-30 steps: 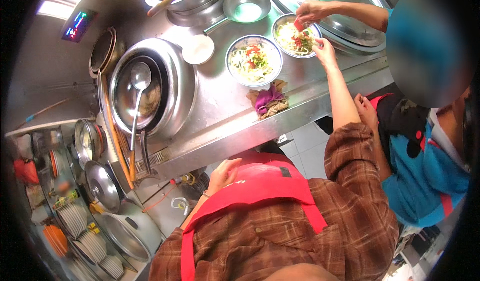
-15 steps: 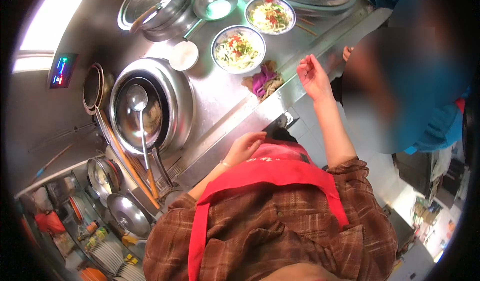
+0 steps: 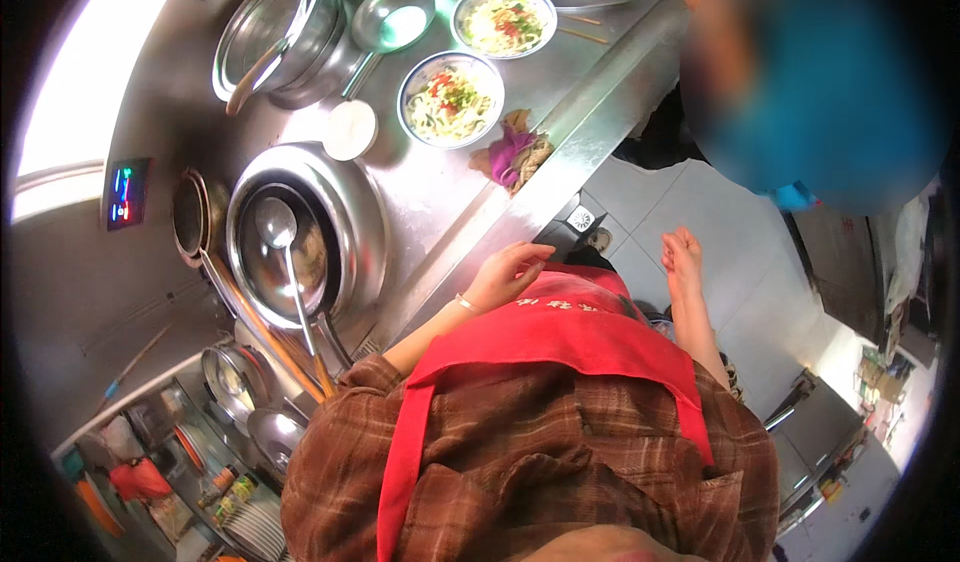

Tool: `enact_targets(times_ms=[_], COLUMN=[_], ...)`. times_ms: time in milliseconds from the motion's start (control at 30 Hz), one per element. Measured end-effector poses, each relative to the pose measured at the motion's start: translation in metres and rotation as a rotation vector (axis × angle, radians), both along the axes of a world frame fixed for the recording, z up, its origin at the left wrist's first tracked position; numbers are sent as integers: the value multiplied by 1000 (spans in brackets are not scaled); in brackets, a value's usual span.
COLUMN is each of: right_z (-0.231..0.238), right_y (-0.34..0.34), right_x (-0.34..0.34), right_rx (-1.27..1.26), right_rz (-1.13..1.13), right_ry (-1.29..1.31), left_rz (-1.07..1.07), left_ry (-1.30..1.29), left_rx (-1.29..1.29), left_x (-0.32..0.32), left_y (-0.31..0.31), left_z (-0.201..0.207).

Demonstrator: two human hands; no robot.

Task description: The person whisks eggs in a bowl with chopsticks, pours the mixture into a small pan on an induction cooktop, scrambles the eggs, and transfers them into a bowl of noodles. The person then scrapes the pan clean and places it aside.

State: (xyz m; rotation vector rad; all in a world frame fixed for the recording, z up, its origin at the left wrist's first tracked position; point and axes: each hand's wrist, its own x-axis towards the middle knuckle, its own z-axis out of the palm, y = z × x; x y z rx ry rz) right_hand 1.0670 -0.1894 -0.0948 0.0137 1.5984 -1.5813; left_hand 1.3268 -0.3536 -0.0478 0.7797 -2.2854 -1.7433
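My left hand [image 3: 505, 274] is held in front of my red apron, near the steel counter's edge, its fingers loosely stretched and nothing in them. To the right, above the floor, my right hand [image 3: 682, 260] has its fingers curled in and shows nothing inside. Two patterned bowls stand on the counter: a near noodle bowl [image 3: 450, 100] and a far noodle bowl [image 3: 503, 20], both topped with chopped red and green bits. A crumpled purple and tan cloth [image 3: 514, 157] lies by the edge. At the left, a long-handled ladle [image 3: 277, 224] rests in a dark wok [image 3: 310, 287].
A small white bowl [image 3: 350, 130], a steel pan [image 3: 393, 18] and a large pot [image 3: 318, 12] stand behind. Chopsticks [image 3: 582, 34] lie beside the far bowl. A person in blue [image 3: 830, 92] is at the right. Shelves with stacked plates [image 3: 255, 532] sit lower left.
My right hand has drawn back from the counter, its fingers curling in. The other person's hand and the red item have left the far bowl. My view has shifted.
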Motion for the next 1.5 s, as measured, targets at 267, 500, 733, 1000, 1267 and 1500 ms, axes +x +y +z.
enact_targets(times_ms=[267,500,733,1000,1267,1500], right_z=[-5,16,69,102,105,64], right_y=[76,182,287,368,471,524], right_x=[-66,-187,-324,-470,-625,-788], right_rx=[200,-105,-492,-665,-479,-451], right_rz=[-148,-664,-997,-1169,-1299,-1211], right_ry=[596,281,224,209,185,78], left_rz=[-178,-435,-966,-1334,-1252,-1069], left_ry=[43,-111,-12,98,66,42], left_rx=[-108,211,-108,-21,364,172], left_x=[-112,-283,-486,-678,-867,-988], left_y=[13,79,182,290,380,400], left_z=[-22,1,23,-10,-8,-3])
